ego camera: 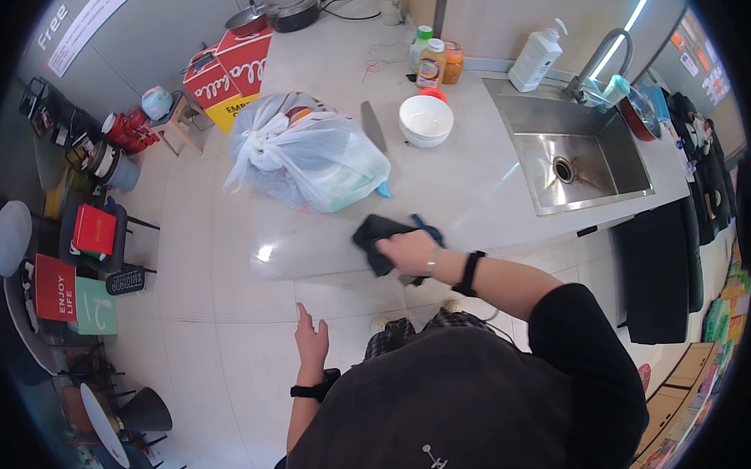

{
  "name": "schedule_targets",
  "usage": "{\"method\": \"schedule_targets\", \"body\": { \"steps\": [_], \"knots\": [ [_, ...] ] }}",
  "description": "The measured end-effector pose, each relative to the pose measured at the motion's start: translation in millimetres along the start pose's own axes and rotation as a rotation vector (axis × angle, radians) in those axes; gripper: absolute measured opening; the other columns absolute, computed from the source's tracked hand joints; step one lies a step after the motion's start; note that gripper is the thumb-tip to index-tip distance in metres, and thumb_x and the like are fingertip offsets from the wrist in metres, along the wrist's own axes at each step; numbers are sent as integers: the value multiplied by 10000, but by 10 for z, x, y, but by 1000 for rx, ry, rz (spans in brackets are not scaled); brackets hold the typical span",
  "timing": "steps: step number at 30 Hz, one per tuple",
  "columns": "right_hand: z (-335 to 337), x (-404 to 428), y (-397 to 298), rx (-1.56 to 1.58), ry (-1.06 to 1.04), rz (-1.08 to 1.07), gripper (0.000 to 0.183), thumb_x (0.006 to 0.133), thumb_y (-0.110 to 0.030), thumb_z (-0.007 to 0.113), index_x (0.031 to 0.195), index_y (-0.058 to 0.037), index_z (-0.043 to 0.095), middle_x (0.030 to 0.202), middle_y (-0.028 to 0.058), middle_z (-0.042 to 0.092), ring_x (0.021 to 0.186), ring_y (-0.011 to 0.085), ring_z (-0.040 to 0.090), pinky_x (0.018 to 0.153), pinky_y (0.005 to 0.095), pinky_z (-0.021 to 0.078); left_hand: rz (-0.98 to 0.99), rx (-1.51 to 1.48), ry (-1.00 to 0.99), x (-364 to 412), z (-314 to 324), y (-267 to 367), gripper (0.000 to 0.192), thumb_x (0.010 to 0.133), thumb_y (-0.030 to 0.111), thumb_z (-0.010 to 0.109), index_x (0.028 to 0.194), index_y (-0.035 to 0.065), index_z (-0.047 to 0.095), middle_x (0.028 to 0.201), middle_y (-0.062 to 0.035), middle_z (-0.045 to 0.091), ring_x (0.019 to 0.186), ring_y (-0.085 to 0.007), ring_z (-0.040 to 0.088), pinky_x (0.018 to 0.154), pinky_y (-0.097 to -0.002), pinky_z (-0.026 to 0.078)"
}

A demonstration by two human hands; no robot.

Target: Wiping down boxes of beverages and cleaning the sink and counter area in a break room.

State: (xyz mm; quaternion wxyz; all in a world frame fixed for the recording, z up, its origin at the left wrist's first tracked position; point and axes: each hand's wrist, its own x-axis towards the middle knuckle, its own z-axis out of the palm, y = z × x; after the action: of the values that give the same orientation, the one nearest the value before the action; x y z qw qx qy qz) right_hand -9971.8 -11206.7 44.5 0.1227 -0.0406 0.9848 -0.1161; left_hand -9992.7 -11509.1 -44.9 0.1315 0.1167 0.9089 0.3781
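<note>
My right hand grips a black cloth and presses it on the front edge of the pale countertop. Part of the cloth hangs over that edge. A dark blue item shows just behind my knuckles; what it is I cannot tell. My left hand is held over the floor, fingers apart, with nothing in it. Beyond the cloth lies a knotted, translucent white plastic bag, full of things. Beside it a grey knife blade lies flat, its lower end near the bag.
Stacked white bowls stand right of the blade, near several condiment bottles. A steel sink with a faucet is set into the counter at right, a white pump bottle behind it. A black chair stands at the right.
</note>
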Motion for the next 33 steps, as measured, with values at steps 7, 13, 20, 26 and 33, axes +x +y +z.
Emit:
{"method": "schedule_targets", "body": {
  "steps": [7,13,20,26,33],
  "knots": [
    [78,-1828,1763,24,231,837,264,695,-73,523,947,-69,447,819,195,602,762,375,591,652,475,473,123,51,-121,112,417,641,683,755,130,513,1328,-47,188,1021,-305,520,880,-412,532,740,-435,425],
    [188,-3182,3120,144,427,1513,297,741,-200,559,987,-74,452,915,210,607,875,388,579,755,470,464,113,84,-221,-41,772,1082,691,746,142,528,1322,-52,199,1077,-321,494,867,-424,536,737,-441,432],
    [140,-2048,2058,98,228,929,179,761,-159,490,883,-32,459,761,181,617,661,314,628,573,406,511,206,128,-299,-222,1421,1602,696,739,152,540,1316,-56,212,1008,-318,525,825,-422,547,703,-441,443],
    [278,-1758,1375,159,151,229,303,651,-145,604,904,-65,459,755,151,585,665,295,611,562,391,500,114,198,-378,-256,2056,2092,724,728,170,561,1313,-66,205,1026,-320,527,887,-423,546,752,-412,455],
    [210,-2694,2561,223,213,529,202,727,-116,521,914,-74,455,776,161,598,713,337,605,622,436,486,68,-5,-121,-266,2402,2028,719,721,181,535,1305,-84,209,960,-268,579,898,-361,582,753,-375,467]
  ]
}}
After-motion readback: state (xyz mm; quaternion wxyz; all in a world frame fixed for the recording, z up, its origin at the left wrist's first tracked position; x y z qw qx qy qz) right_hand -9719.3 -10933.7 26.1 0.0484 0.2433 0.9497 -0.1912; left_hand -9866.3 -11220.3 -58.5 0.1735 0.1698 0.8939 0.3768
